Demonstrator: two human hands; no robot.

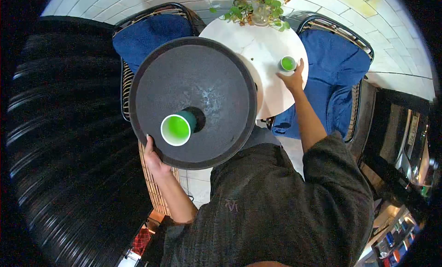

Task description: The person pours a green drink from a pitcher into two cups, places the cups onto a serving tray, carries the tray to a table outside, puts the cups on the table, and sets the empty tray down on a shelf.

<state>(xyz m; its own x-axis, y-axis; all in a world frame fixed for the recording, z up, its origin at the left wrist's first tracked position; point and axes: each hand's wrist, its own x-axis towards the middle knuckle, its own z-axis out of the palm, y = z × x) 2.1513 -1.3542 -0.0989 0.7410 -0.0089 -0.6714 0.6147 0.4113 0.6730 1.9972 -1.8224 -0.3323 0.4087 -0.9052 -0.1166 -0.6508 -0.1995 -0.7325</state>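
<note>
My left hand (155, 160) grips the near-left rim of a round dark tray (193, 78), thumb over the edge and the other fingers hidden beneath it. On the tray stands a tall cup (176, 130) with a white rim and bright green inside. Over the right part of the round white table (271, 41), my right hand (293, 78) is at a smaller cup (288, 63), also green inside. Thumb and fingers lie around the near side of this cup, which looks upright on the table.
A leafy plant in a glass vase (261, 14) stands at the table's back edge. Chairs with blue cushions flank the table, one on the left (154, 37) and one on the right (338, 60). A black corrugated surface (69, 129) fills the left side.
</note>
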